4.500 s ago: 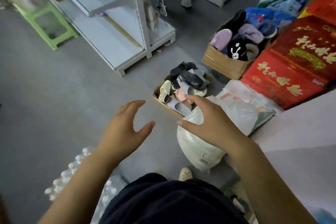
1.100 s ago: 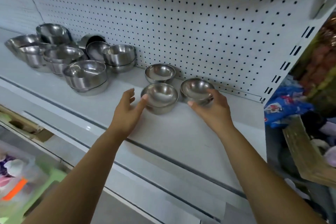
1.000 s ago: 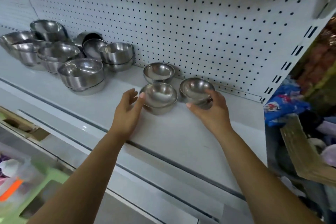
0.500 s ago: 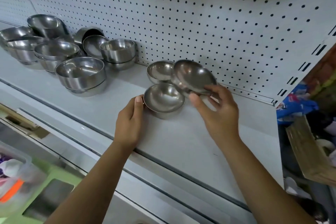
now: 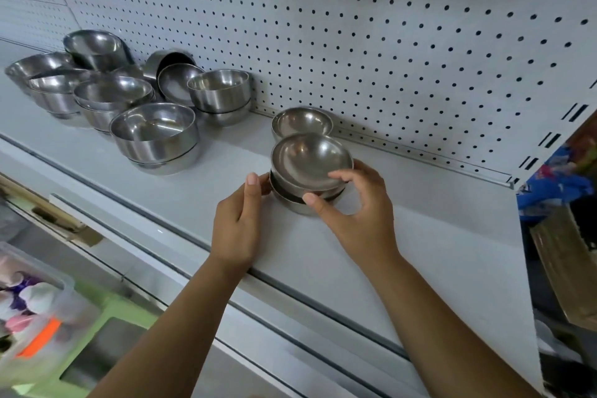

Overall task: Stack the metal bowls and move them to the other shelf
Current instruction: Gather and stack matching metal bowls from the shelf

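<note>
A small metal bowl [image 5: 311, 161], lifted and tilted half a second ago, has now been nested into the lower bowl [image 5: 298, 200] on the shelf [image 5: 420, 236]. It is pinched at the rim by the right hand [image 5: 352, 210]; the lower bowl is steadied by the left hand [image 5: 240, 220], fingertips pressed to its side. A third small bowl [image 5: 302, 121] waits at 12 o'clock, touching the stack; stacking is judged just begun.

The bowls [image 5: 311, 161] are bare steel, brushed smooth with a soft shine, not mirror bright. The shelf [image 5: 420, 236] under them is painted metal, pale grey and matt, as is the pegboard [image 5: 355, 26] behind. At the lower left a tub [image 5: 48, 326] looks like cloudy plastic.
</note>
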Motion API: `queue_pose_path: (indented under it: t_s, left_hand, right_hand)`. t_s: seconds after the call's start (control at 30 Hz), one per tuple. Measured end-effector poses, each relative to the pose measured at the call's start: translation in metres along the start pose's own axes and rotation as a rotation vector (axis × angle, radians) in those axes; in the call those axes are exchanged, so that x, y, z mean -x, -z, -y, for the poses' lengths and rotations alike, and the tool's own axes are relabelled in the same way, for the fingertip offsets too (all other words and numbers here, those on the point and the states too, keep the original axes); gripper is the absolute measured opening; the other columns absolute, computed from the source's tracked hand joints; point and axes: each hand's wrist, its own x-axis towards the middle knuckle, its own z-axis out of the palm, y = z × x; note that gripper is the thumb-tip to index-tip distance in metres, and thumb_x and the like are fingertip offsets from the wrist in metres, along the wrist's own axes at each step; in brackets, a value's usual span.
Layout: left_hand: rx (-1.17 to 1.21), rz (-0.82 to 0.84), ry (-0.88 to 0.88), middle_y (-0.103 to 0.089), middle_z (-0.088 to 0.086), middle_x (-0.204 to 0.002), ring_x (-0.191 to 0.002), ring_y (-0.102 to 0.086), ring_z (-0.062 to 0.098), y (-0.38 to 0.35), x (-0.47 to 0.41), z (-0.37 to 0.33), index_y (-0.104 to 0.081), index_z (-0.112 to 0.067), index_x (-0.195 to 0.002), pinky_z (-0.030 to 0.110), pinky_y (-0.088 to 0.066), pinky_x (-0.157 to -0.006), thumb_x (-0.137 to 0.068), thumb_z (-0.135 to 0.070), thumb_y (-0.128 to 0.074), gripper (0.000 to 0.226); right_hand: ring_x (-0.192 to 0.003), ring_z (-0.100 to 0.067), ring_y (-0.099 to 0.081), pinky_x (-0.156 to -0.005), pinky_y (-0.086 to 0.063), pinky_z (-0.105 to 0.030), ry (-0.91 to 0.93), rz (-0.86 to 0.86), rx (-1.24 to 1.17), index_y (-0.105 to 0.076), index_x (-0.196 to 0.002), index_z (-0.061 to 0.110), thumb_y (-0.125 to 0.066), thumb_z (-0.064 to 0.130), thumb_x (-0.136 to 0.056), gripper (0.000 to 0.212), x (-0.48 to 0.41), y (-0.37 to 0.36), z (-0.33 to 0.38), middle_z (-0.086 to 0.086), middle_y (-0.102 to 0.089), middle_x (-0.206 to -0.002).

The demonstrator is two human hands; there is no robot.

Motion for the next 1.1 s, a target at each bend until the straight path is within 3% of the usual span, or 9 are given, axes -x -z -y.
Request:
queue_pose_path:
  t_s: [0.13,0.33,0.47,0.53,0.63,0.73,0.87,0.97,1.1]
  left_hand:
    - [-0.010,0.009,0.015,-0.075,-0.012,-0.117,-0.115,-0.064,-0.002,0.001,-0.002,0.002,-0.077,-0.020,-0.117,0.017,-0.044,-0.101,-0.109,-0.049,-0.026,0.059]
    - [-0.070,0.003,0.018,-0.073,-0.012,-0.118,-0.114,-0.061,-0.009,0.003,-0.002,0.001,-0.077,-0.024,-0.115,0.002,-0.040,-0.093,-0.107,-0.051,-0.028,0.056]
    - [-0.105,0.030,0.033,-0.072,-0.016,-0.118,-0.116,-0.061,-0.004,0.003,-0.003,0.002,-0.077,-0.036,-0.112,0.014,-0.039,-0.097,-0.101,-0.063,-0.027,0.057]
    - [-0.130,0.046,0.029,-0.073,-0.015,-0.116,-0.114,-0.061,0.000,0.004,-0.003,0.003,-0.077,-0.036,-0.114,0.018,-0.040,-0.097,-0.101,-0.063,-0.027,0.059]
    - [-0.150,0.050,0.041,-0.071,-0.015,-0.117,-0.116,-0.059,-0.002,0.004,-0.001,0.001,-0.077,-0.035,-0.116,0.017,-0.039,-0.098,-0.100,-0.063,-0.027,0.059]
    - [-0.090,0.019,0.056,-0.071,-0.012,-0.122,-0.116,-0.060,-0.006,0.004,-0.002,-0.002,-0.070,-0.028,-0.126,0.011,-0.043,-0.099,-0.105,-0.058,-0.033,0.052]
    - [-0.092,0.001,0.097,-0.065,-0.010,-0.131,-0.121,-0.059,-0.001,0.003,-0.017,-0.009,-0.058,-0.026,-0.140,0.013,-0.042,-0.101,-0.106,-0.047,-0.043,0.043]
    - [-0.216,0.026,0.079,-0.060,-0.010,-0.131,-0.109,-0.057,-0.008,-0.002,-0.042,-0.011,-0.053,-0.030,-0.142,0.000,-0.037,-0.084,-0.104,-0.042,-0.052,0.041]
    - [-0.346,0.088,0.081,-0.053,-0.001,-0.146,-0.125,-0.055,0.016,-0.013,-0.077,-0.006,-0.048,-0.030,-0.146,0.029,-0.044,-0.098,-0.101,-0.045,-0.057,0.048]
  right_hand:
    - [-0.128,-0.005,-0.047,-0.096,-0.030,0.000,-0.039,0.043,0.008,-0.066,-0.108,0.037,-0.090,0.043,-0.071,0.044,0.002,0.000,-0.002,0.016,-0.056,-0.132]
    - [-0.132,-0.006,-0.045,-0.100,-0.029,-0.001,-0.043,0.043,0.028,-0.062,-0.113,0.039,-0.087,0.048,-0.073,0.048,0.006,-0.002,-0.001,0.014,-0.052,-0.139]
    - [-0.151,-0.007,-0.029,-0.116,-0.028,-0.014,-0.108,0.104,-0.013,-0.048,-0.138,0.041,-0.090,0.049,-0.070,0.080,0.005,-0.002,-0.003,0.005,-0.034,-0.160]
    - [-0.146,0.005,-0.031,-0.110,-0.026,-0.003,-0.117,0.112,-0.007,-0.043,-0.145,0.037,-0.094,0.041,-0.069,0.092,0.004,-0.002,-0.005,0.007,-0.035,-0.159]
    - [-0.129,0.014,-0.042,-0.098,-0.031,0.003,-0.125,0.063,-0.001,-0.046,-0.140,0.037,-0.097,0.036,-0.066,0.090,0.003,-0.001,-0.004,0.013,-0.046,-0.147]
    - [-0.130,-0.002,-0.048,-0.104,-0.039,-0.009,-0.136,0.011,0.010,-0.049,-0.140,0.033,-0.098,0.036,-0.064,0.090,0.004,0.005,-0.006,0.013,-0.047,-0.143]
    - [-0.129,-0.009,-0.052,-0.108,-0.048,-0.030,-0.186,-0.044,0.003,-0.048,-0.142,0.036,-0.097,0.039,-0.064,0.092,0.001,0.018,-0.008,0.011,-0.047,-0.143]
    - [-0.128,-0.013,-0.054,-0.106,-0.052,-0.036,-0.230,-0.083,-0.018,-0.046,-0.142,0.038,-0.098,0.039,-0.063,0.094,-0.002,0.023,-0.014,0.010,-0.046,-0.143]
    - [-0.130,-0.009,-0.049,-0.107,-0.048,-0.028,-0.259,-0.084,-0.053,-0.044,-0.142,0.041,-0.099,0.033,-0.062,0.097,-0.005,0.024,-0.017,0.012,-0.043,-0.142]
